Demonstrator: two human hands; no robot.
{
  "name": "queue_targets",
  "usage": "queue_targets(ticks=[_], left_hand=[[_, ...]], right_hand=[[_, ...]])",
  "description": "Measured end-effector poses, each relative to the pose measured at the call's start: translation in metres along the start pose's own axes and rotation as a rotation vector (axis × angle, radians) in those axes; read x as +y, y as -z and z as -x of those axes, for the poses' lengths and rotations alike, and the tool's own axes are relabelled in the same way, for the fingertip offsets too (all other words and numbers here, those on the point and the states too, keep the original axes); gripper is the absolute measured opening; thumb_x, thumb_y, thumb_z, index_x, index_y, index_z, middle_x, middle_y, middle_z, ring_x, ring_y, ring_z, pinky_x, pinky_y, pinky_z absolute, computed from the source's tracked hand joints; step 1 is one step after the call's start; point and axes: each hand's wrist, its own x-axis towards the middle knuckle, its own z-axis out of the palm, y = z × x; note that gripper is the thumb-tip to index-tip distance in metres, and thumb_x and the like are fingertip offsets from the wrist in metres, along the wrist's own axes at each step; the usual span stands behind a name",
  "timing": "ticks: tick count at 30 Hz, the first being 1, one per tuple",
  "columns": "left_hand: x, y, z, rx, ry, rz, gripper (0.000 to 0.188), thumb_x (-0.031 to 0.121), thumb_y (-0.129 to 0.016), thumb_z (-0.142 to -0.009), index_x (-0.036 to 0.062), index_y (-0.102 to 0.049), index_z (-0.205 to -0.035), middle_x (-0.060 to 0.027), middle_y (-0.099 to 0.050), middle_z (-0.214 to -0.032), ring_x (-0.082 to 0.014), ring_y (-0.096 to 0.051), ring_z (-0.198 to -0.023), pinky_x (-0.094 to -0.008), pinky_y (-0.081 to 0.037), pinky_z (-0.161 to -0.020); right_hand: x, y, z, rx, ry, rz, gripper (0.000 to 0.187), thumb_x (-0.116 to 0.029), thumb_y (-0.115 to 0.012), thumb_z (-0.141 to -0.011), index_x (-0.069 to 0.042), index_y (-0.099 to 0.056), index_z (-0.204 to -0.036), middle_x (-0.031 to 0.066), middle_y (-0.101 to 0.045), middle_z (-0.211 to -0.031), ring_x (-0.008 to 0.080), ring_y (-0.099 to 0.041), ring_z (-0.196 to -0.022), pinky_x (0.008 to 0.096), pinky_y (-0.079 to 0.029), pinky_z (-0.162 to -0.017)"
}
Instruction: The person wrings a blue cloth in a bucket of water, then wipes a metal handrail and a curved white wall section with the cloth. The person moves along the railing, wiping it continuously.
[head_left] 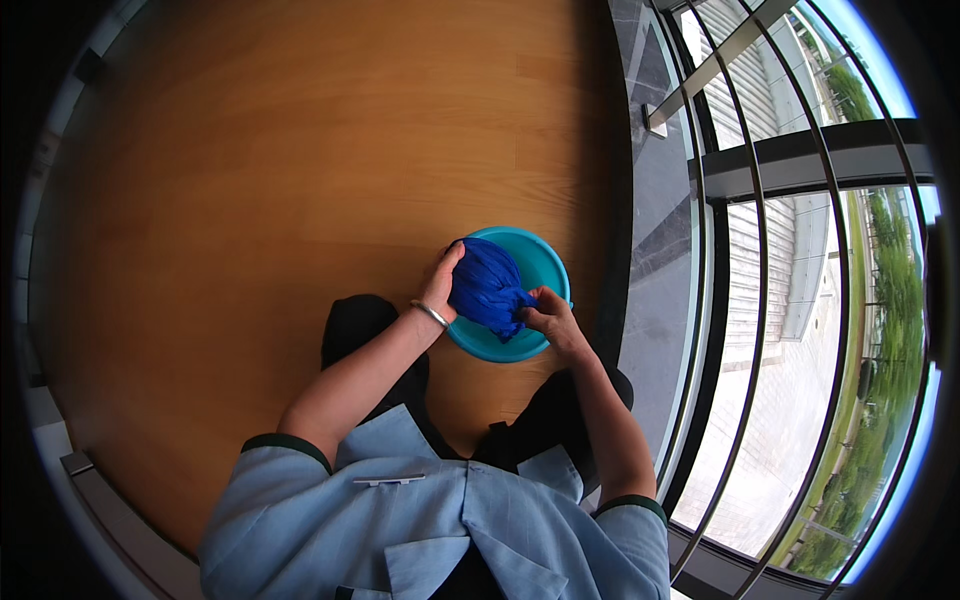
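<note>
Blue cloth [487, 290]: bunched over teal basin [545, 262], between hands; left hand [440, 285] and right hand [545, 318] both closed gripping it.

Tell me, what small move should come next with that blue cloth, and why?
Probably a further twist: both the left hand and right hand grip the bunched blue cloth directly over the teal basin, so any water wrung out would fall inside.

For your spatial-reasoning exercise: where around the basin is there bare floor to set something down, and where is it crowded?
Bare wooden floor spreads left of and beyond the teal basin. Crowded: the basin itself, where left hand and right hand grip the blue cloth, and the narrow strip toward the window railing.
</note>
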Motion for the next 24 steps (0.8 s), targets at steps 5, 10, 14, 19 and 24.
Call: queue_targets(ticks=[5,10,14,19,24], left_hand=[[0.019,-0.03,0.036,-0.228,0.123,0.012,0.056,0.053,-0.056,-0.09,0.0143,-0.05,-0.13,-0.0082,-0.056,-0.13,-0.0261,-0.054,-0.118,-0.0467,-0.044,-0.1],[0.027,-0.04,0.035,-0.242,0.053,0.012,0.048,0.045,-0.057,-0.092,0.0145,-0.051,-0.128,-0.0059,-0.056,-0.128,-0.0233,-0.055,-0.116,-0.0471,-0.045,-0.099],[0.018,-0.035,0.037,-0.258,0.073,-0.073,0.045,0.038,-0.062,-0.092,0.0127,-0.052,-0.128,-0.0002,-0.054,-0.129,-0.0162,-0.049,-0.121,-0.0406,-0.039,-0.104],[0.012,-0.037,0.049,-0.271,0.136,-0.41,0.059,0.048,-0.054,-0.094,0.011,-0.044,-0.139,0.0009,-0.043,-0.141,-0.0108,-0.035,-0.132,-0.0313,-0.027,-0.111],[0.036,-0.074,0.076,-0.787,0.156,-0.36,0.076,0.064,-0.047,-0.089,0.007,-0.043,-0.139,-0.007,-0.054,-0.133,-0.0164,-0.051,-0.122,-0.0306,-0.036,-0.106]], right_hand=[[-0.001,-0.007,-0.006,0.2,0.244,0.191,0.017,-0.006,-0.063,-0.087,-0.004,-0.055,-0.102,0.0024,-0.06,-0.089,0.0106,-0.058,-0.086,0.0275,-0.048,-0.082],[-0.025,-0.001,-0.005,0.313,0.371,0.178,0.01,-0.004,-0.059,-0.089,-0.003,-0.058,-0.098,0.0034,-0.061,-0.091,0.0099,-0.056,-0.085,0.0292,-0.048,-0.081],[-0.073,-0.012,-0.001,0.494,0.479,0.015,0.008,-0.01,-0.052,-0.095,-0.003,-0.055,-0.094,-0.0022,-0.053,-0.081,0.0051,-0.047,-0.074,0.0215,-0.041,-0.069],[-0.107,-0.012,-0.004,0.442,0.426,-0.126,0.019,-0.019,-0.049,-0.098,-0.005,-0.055,-0.087,-0.0044,-0.048,-0.072,0.0041,-0.042,-0.067,0.0207,-0.037,-0.061],[-0.129,-0.01,-0.014,0.363,0.355,0.143,0.023,-0.02,-0.052,-0.097,-0.002,-0.057,-0.082,-0.0034,-0.05,-0.07,0.0053,-0.044,-0.065,0.022,-0.039,-0.059]])
